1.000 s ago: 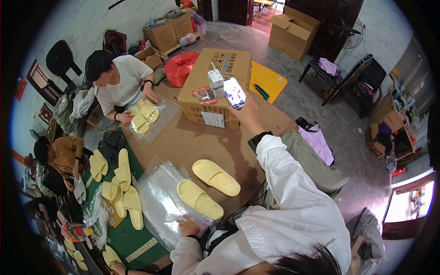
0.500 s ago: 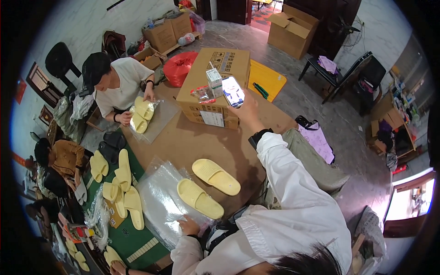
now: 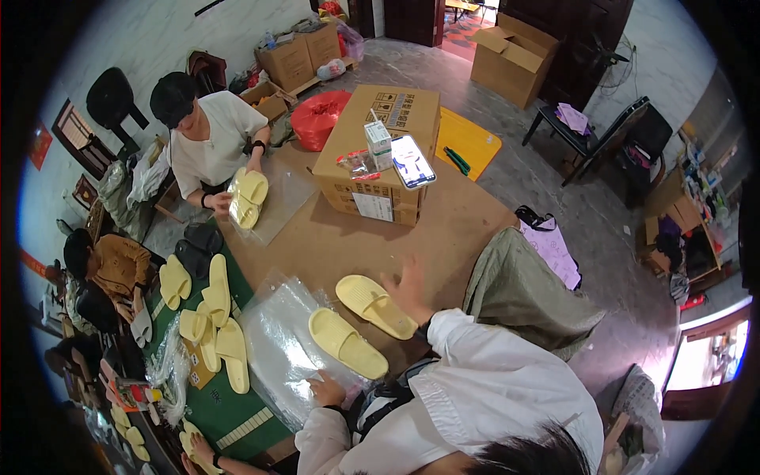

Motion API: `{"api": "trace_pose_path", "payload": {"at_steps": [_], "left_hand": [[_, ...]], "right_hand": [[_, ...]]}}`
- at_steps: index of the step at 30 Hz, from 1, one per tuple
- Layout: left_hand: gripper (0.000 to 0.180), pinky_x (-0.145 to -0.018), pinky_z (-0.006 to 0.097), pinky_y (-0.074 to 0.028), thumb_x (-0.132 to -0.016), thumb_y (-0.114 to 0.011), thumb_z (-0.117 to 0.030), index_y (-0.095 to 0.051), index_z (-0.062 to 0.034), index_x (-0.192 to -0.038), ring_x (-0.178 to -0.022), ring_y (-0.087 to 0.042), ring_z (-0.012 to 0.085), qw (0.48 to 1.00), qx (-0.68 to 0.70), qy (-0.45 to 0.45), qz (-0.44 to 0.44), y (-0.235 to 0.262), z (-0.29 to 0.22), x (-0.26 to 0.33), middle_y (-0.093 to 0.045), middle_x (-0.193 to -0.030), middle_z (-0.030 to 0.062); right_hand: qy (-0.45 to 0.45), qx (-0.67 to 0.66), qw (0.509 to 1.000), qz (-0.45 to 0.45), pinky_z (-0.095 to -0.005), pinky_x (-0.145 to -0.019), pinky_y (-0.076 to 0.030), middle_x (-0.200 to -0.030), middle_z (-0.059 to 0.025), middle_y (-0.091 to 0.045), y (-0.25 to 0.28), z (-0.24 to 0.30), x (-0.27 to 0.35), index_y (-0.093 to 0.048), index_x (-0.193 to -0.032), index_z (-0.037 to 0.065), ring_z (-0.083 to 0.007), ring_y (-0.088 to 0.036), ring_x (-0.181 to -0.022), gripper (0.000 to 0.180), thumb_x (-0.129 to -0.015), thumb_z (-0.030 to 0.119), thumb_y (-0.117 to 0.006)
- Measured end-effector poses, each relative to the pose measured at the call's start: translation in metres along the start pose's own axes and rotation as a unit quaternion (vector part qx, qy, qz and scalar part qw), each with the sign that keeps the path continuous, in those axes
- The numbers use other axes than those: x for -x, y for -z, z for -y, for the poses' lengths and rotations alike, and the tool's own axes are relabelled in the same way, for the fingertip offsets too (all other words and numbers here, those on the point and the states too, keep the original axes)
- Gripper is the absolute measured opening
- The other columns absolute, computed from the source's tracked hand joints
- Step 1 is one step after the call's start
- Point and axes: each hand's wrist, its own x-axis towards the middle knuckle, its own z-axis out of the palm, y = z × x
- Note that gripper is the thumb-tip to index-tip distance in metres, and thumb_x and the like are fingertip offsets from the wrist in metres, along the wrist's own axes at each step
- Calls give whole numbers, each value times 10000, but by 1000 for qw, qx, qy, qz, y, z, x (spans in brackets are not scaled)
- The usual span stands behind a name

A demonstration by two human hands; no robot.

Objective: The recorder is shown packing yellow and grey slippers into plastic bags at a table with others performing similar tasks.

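Two yellow slippers lie in front of me: the left slipper rests on a stack of clear plastic bags, the right slipper on the brown tabletop. Fingers apart, my right hand reaches to the right slipper's far side with nothing in it. Whether it touches the slipper is hard to see. My left hand rests on the bags below the left slipper, fingers loosely extended. A lit phone leans on the cardboard box beside a small white carton.
Across the table a co-worker holds yellow slippers in clear plastic. More yellow slippers and dark slippers lie on the green surface at left. Another person sits farther left. Grey-green cloth hangs at the table's right.
My right hand has let go of the phone, which stays on the box, and has come back toward me to the right slipper. My left hand has stayed in place.
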Motion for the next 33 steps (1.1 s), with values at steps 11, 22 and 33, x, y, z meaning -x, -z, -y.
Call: {"api": "trace_pose_path", "payload": {"at_steps": [11, 22, 33], "left_hand": [[761, -960, 533, -318, -739, -583, -265, -211, -74, -1376, -1188, -305, 497, 998, 53, 17, 10, 35, -19, 27, -180, -1321, 397], [502, -880, 537, -374, -719, -605, -141, -479, -202, -1201, -1126, -369, 471, 979, 65, -163, -101, 0, 25, 35, -263, -1324, 319], [714, -887, 527, -383, -707, -641, -335, -361, -55, -1301, -1108, -388, 484, 988, -6, -153, -36, 9, -6, 36, -302, -1277, 366]], "right_hand": [[71, -7, 909, 411, -446, -791, -422, -1034, -258, -534, -34, 15, 79, -660, -710, 101, -405, -493, -981, 227, -729, 318, -596], [106, 81, 836, 532, -480, -906, -327, -1203, -248, -404, -60, 25, 90, -604, -988, 33, -391, -311, -1194, 373, -682, 243, -562], [30, -80, 909, 408, -402, -748, -460, -899, -201, -593, -47, 35, 63, -614, -907, 8, -348, -572, -860, 285, -730, 224, -556]]}}
